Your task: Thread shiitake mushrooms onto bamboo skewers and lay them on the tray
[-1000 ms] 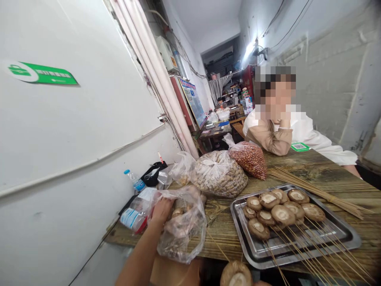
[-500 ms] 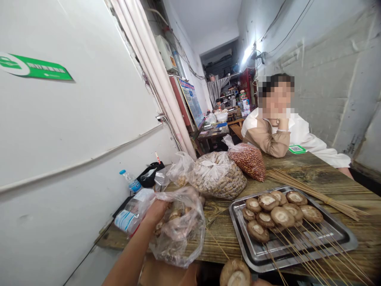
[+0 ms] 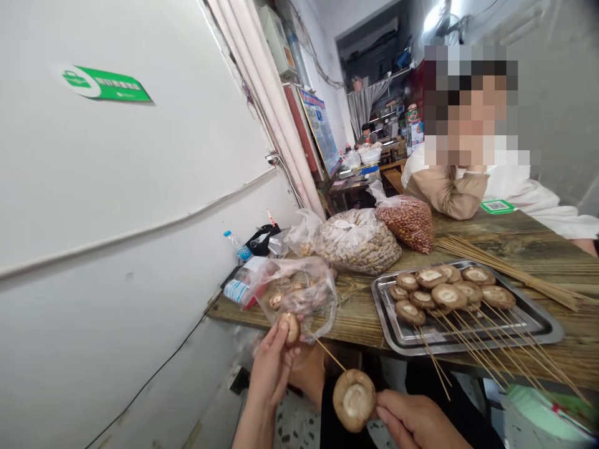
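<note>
My left hand pinches a brown shiitake mushroom between thumb and fingers, in front of the clear plastic bag of mushrooms. At the lower middle, my right hand is closed at the edge of a larger shiitake mushroom, its pale gill side facing me. A thin bamboo skewer sticks out of this mushroom toward the upper left. Whether the right fingers press on the cap or on the skewer is hidden. To the right, a metal tray carries several skewered mushrooms, sticks overhanging its near edge.
Loose skewers lie behind the tray on the wooden table. Tied bags of peanuts and reddish nuts stand at the back. A person sits across the table. A white wall runs along the left.
My left hand has come out of the plastic bag with a mushroom and moved nearer to me. My right hand with the skewered mushroom shows more fully. The view has tilted down.
</note>
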{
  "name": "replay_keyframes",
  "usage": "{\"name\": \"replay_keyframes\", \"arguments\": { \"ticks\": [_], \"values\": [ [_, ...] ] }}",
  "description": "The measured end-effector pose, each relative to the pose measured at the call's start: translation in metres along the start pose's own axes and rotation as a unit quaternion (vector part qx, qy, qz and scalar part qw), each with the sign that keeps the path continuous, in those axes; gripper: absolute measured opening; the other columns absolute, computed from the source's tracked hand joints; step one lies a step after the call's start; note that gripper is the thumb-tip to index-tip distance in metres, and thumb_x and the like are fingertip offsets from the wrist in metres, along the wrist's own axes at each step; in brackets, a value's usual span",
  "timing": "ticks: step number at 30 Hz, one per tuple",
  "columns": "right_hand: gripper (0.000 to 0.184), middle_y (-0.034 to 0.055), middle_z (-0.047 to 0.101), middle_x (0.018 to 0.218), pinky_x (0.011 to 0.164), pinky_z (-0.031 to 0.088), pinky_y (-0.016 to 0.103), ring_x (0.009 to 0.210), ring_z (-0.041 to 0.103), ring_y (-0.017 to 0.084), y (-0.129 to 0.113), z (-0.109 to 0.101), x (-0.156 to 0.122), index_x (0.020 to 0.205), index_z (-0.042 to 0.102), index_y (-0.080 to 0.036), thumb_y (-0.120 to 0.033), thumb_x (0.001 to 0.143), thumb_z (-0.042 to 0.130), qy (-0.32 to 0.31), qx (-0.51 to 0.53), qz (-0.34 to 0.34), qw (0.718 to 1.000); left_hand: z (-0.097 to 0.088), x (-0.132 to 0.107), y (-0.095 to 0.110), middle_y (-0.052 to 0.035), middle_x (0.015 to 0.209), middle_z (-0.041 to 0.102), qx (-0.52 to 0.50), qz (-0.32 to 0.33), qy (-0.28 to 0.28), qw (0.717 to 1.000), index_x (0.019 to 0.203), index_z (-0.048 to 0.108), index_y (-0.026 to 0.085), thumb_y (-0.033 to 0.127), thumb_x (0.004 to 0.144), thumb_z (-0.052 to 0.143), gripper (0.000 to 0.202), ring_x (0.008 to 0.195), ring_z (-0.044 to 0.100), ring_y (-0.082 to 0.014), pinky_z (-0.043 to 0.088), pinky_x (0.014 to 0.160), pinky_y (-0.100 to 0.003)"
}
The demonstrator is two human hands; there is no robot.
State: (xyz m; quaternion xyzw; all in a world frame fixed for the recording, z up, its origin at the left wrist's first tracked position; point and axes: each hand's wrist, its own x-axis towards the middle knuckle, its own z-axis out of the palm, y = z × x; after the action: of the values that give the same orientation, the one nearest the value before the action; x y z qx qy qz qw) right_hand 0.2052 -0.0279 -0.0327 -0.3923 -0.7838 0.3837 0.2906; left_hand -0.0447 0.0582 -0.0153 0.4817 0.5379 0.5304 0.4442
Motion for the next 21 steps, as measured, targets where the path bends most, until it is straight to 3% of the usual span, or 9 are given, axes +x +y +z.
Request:
{"name": "replay_keyframes", "arguments": {
  "ticks": [3, 6, 9, 13, 18, 21],
  "values": [
    [0.033, -0.003, 0.039, 0.062, 0.053, 0.031, 0.021, 0.054, 0.036, 0.01, -0.006, 0.005, -0.005, 0.072, 0.039, -0.02, -0.034, 0.094, 0.02, -0.02, 0.003, -0.016, 1.0, 0.011, -0.032, 0.006, -0.0077, 0.093, 0.065, -0.263, -0.109, 0.024, 0.958, 0.109, 0.061, 0.014, 0.033, 0.075, 0.068, 0.039, 0.064, 0.054, -0.0077, 0.047, 0.059, -0.019],
    [0.032, -0.0037, 0.035, 0.06, 0.051, 0.029, 0.022, 0.053, 0.033, 0.01, -0.008, 0.007, -0.011, 0.069, 0.034, -0.02, -0.035, 0.094, 0.02, -0.04, 0.007, -0.011, 0.999, 0.013, -0.042, 0.009, -0.0053, 0.082, 0.063, -0.357, -0.135, 0.034, 0.924, 0.092, 0.065, 0.013, 0.026, 0.073, 0.07, 0.023, 0.054, 0.045, -0.0056, 0.042, 0.05, -0.017],
    [0.03, -0.0036, 0.036, 0.061, 0.052, 0.029, 0.021, 0.054, 0.034, 0.01, -0.012, 0.006, -0.015, 0.07, 0.034, -0.02, -0.033, 0.094, 0.02, -0.043, 0.009, -0.013, 0.999, 0.012, -0.044, 0.01, -0.0069, 0.084, 0.063, -0.397, -0.158, 0.026, 0.904, 0.088, 0.065, 0.012, 0.021, 0.078, 0.064, 0.014, 0.053, 0.043, -0.0062, 0.041, 0.047, -0.019],
    [0.029, -0.0043, 0.032, 0.059, 0.05, 0.026, 0.022, 0.051, 0.031, 0.009, -0.014, 0.005, -0.017, 0.068, 0.032, -0.02, -0.031, 0.093, 0.022, -0.044, 0.003, -0.02, 0.999, 0.016, -0.044, 0.013, -0.0085, 0.086, 0.063, -0.42, -0.181, 0.059, 0.887, 0.095, 0.066, 0.012, 0.017, 0.085, 0.051, 0.018, 0.056, 0.047, -0.0074, 0.044, 0.048, -0.019],
    [0.029, -0.0039, 0.032, 0.059, 0.049, 0.025, 0.021, 0.051, 0.029, 0.009, -0.012, 0.007, -0.016, 0.068, 0.033, -0.02, -0.032, 0.092, 0.022, -0.05, 0.015, -0.009, 0.999, 0.024, -0.044, 0.017, -0.0122, 0.096, 0.065, -0.417, -0.198, 0.102, 0.881, 0.094, 0.066, 0.01, 0.013, 0.091, 0.043, 0.024, 0.079, 0.062, -0.0138, 0.054, 0.067, -0.024],
    [0.031, -0.0039, 0.032, 0.058, 0.049, 0.026, 0.022, 0.051, 0.03, 0.009, -0.01, 0.008, -0.014, 0.068, 0.032, -0.02, -0.034, 0.092, 0.021, -0.054, 0.014, -0.001, 0.998, 0.028, -0.044, 0.019, -0.0141, 0.1, 0.065, -0.407, -0.199, 0.129, 0.882, 0.095, 0.065, 0.008, 0.009, 0.09, 0.041, 0.024, 0.082, 0.064, -0.0144, 0.056, 0.068, -0.022]
  ]
}}
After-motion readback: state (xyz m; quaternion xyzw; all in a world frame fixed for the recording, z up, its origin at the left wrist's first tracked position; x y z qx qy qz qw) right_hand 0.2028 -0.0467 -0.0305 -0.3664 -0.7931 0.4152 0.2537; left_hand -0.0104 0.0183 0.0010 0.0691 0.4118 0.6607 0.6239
